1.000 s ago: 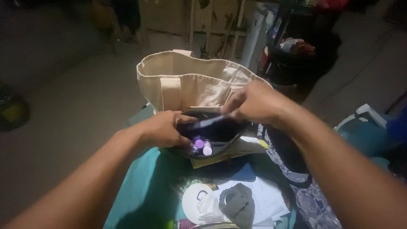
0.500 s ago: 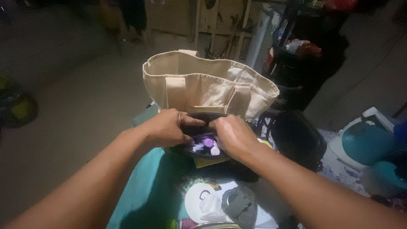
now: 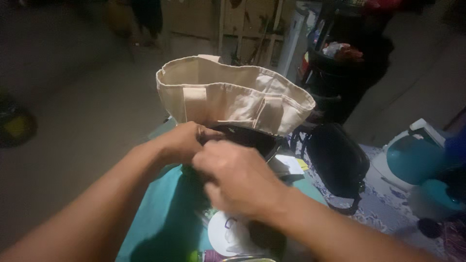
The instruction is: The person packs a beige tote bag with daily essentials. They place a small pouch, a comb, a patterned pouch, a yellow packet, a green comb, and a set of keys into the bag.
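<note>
Right hand (image 3: 238,177) now nearer over left hand (image 3: 182,143), fingers both pinching black pouch (image 3: 247,138) rim.

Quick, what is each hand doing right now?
Left hand: closed, gripping the edge of the dark pouch.
Right hand: fingers curled over the pouch; whether it grips cannot be told.

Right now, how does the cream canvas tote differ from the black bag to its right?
The cream canvas tote bag is pale and stands upright with its mouth open; the black zipped bag is dark, closed and sits lower. The tote is larger. The tote rises just behind both hands, while the black bag sits apart, untouched. Both are soft bags resting on the table.
</note>
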